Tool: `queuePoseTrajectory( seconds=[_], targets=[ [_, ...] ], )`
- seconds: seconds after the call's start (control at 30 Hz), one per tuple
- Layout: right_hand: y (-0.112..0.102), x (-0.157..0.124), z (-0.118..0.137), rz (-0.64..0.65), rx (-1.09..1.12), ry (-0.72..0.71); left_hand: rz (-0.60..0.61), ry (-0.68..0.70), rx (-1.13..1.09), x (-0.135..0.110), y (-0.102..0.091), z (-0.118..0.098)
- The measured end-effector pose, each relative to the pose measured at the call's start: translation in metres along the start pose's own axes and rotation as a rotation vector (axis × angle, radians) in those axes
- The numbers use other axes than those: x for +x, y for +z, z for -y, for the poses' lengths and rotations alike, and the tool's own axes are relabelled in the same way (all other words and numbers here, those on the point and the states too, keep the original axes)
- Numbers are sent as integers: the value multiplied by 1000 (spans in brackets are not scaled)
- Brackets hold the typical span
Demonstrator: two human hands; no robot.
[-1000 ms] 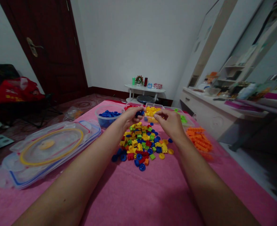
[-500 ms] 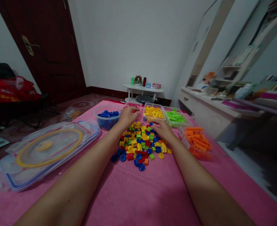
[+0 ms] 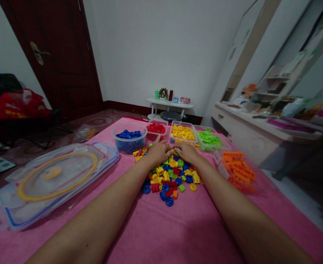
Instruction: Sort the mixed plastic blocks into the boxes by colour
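Note:
A heap of mixed toy building bricks [image 3: 175, 172], in yellow, blue, green, red and orange, lies on the pink cloth. My left hand [image 3: 159, 152] is over the far left of the heap, its fingers apart and one stretched forward. Close beside it, my right hand [image 3: 187, 151] is low over the far right of the heap, fingertips curled together towards the left hand. Whatever they pinch is too small to make out. Behind the hands stand a tub of blue bricks [image 3: 129, 135], a box of red bricks [image 3: 156, 128] and a box of yellow bricks [image 3: 182, 132].
To the right are a box of green bricks [image 3: 209, 138] and a box of orange bricks [image 3: 237, 167]. Stacked clear lids [image 3: 68, 179] lie at the left. Beyond the table are a low white stand [image 3: 169, 103] and a white dresser [image 3: 241, 121].
My left hand has come back from the red box to the heap. My right hand's fingers have drawn in towards it. The view has shifted slightly left.

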State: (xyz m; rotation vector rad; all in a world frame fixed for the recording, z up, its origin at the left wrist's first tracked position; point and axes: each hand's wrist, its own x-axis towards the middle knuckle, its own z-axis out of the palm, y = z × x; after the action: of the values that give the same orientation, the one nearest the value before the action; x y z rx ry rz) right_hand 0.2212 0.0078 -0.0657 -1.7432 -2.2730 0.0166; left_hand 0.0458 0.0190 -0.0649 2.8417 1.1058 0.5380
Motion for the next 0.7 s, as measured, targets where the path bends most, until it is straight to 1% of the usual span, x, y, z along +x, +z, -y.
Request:
queuePoseTrajectory(
  seconds=[0.1, 0.23, 0.3, 0.37, 0.4, 0.47, 0.53, 0.63, 0.7],
  targets=[
    [-5, -8, 1, -1, -27, 54, -31, -4, -22, 1, 0, 0],
    [-17, -28, 5, 8, -77, 158, -61, -37, -44, 2, 4, 2],
    [-29, -40, 14, -45, -80, 182, -54, -69, -72, 2, 7, 4],
    [-42, -52, 30, -106, -51, 184, -46, -95, -98, 3, 10, 5],
    [-49, -59, 40, -102, -29, 166, -45, -100, -108, 3, 10, 5],
    [-62, -71, 62, -10, -7, 77, -43, -94, -126, 3, 10, 5],
    [-68, -81, 85, 95, -65, -6, -42, -93, -147, 3, 9, 4],
    [-68, -90, 110, 221, -202, -44, -46, -111, -174, 1, 6, 1],
    [-64, -92, 116, 251, -246, -49, -46, -114, -185, 0, 4, 0]
  ],
)
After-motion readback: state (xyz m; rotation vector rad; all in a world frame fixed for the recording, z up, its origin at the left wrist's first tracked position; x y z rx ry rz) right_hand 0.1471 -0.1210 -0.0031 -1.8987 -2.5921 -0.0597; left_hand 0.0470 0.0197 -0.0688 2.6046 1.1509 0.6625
